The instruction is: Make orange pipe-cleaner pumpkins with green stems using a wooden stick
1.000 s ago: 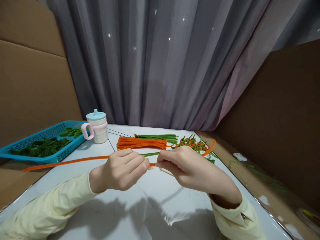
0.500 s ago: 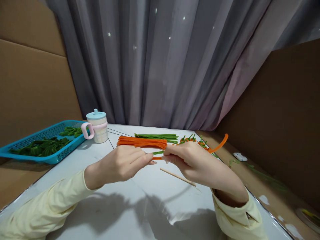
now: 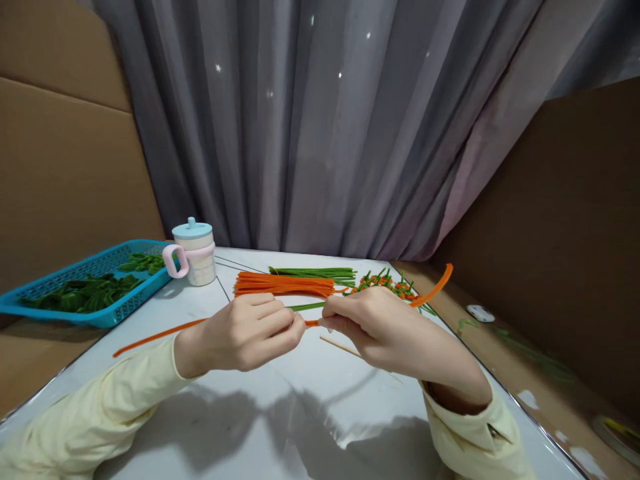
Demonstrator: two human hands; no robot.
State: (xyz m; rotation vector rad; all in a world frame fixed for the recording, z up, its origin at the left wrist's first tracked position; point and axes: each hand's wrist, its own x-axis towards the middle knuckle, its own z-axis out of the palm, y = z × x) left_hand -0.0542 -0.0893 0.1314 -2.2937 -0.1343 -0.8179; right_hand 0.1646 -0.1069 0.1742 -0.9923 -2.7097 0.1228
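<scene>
An orange pipe cleaner spans the small gap between my hands. My left hand is closed on it, and my right hand pinches it between thumb and fingers. One orange end sticks out past my left wrist, and another curves up beyond my right hand. Behind them lies a bundle of orange pipe cleaners, with green pipe cleaners farther back. A single green stem rests just behind my fingers. Under my right hand, a thin wooden stick lies partly hidden. My fingers cover much of the held strip.
At the left, a blue basket holds green leaf-like pieces. Beside it stands a lidded cup with a pink handle. Small orange-and-green pieces sit behind my right hand. Cardboard walls flank the white table; a grey curtain hangs behind.
A long orange end now shows to the left of my left wrist. The strip between my hands sits slightly lower, and my left fingers are curled more tightly.
</scene>
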